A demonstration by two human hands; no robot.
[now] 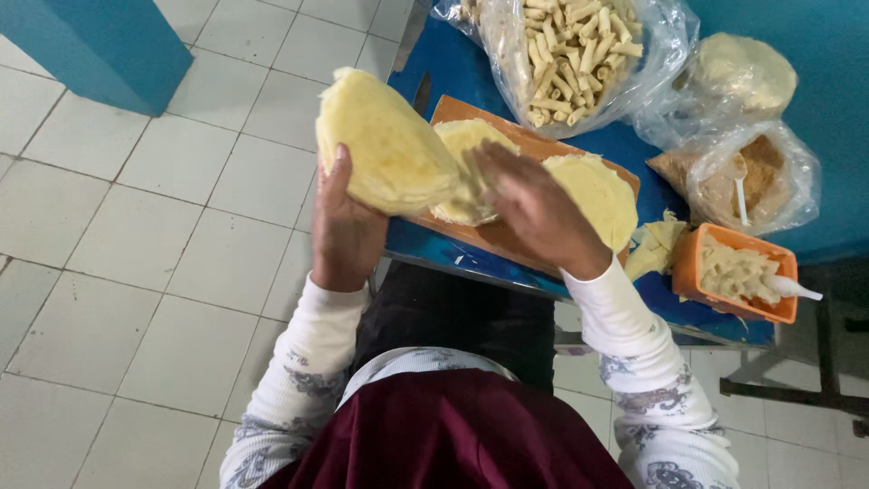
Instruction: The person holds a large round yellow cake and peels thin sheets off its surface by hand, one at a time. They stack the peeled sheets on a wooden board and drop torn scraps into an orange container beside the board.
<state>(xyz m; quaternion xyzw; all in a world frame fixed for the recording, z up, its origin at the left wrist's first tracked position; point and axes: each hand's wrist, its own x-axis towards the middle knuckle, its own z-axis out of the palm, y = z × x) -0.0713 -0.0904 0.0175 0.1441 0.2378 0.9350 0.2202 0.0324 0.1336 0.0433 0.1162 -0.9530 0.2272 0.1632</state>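
My left hand [344, 231] is curled up under a folded yellow wrapper [389, 145], thumb on the near side, fingers hidden behind it, holding it lifted above the edge of the blue table [453, 68]. Next over, my right hand [534, 213] lies flat and open, palm down, fingertips touching the wrapper's right edge where it meets a second yellow sheet [462, 140] lying on the wooden board [507, 240]; it grips nothing that I can see. Further right on the same board lies another round sheet [597, 195], flat and unfolded, with a few torn scraps [656, 244] just beside it. Past those sits an orange tub [692, 267] with pale filling and a white spoon [797, 290] in it. At the back are a clear bag of finished rolled sticks [570, 54] and two more bags [751, 127] of ingredients. Judging by that, I'd say a good many pieces are already rolled and bagged, the one in my hands is partway folded, and at least two sheets on the board remain untouched, with filling left in the tub
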